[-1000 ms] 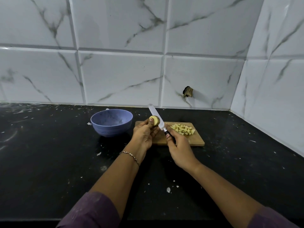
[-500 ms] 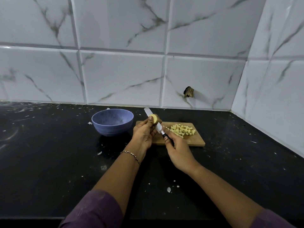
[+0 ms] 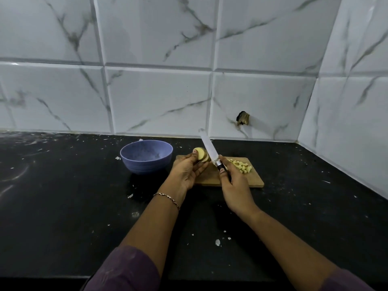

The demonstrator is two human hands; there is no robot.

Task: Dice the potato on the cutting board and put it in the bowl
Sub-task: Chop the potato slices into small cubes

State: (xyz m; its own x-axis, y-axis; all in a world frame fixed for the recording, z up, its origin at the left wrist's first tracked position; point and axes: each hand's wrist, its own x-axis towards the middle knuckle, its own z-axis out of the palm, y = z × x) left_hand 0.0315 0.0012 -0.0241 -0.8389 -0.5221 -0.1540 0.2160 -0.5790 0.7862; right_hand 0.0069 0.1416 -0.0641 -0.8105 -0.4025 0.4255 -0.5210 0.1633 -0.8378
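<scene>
A black countertop (image 3: 63,206) flecked with pale scraps runs back to a wall of white, grey-veined tiles (image 3: 157,97). The left hand (image 3: 186,173) pinches the potato chunk (image 3: 200,155), thumb on its pale cut face and the other fingers curled beneath. It holds the chunk at the far left corner of the cutting board (image 3: 254,182); whether it rests on the wood or sits just above it cannot be told. The right hand (image 3: 236,186) is wrapped round the dark handle of the knife (image 3: 209,149), whose blade slants up and away toward the wall, touching or just beside the chunk's right end. So the potato lies directly left of the blade, its long axis running left to right across the edge, and it looks already cut into a few slices held together. Diced pieces (image 3: 241,166) are heaped on the board to the right of the knife hand, out of the blade's path. The blue bowl (image 3: 147,166) stands just left of the board, nearer the left hand, with nothing between. A thin bracelet (image 3: 168,198) circles the left wrist.
</scene>
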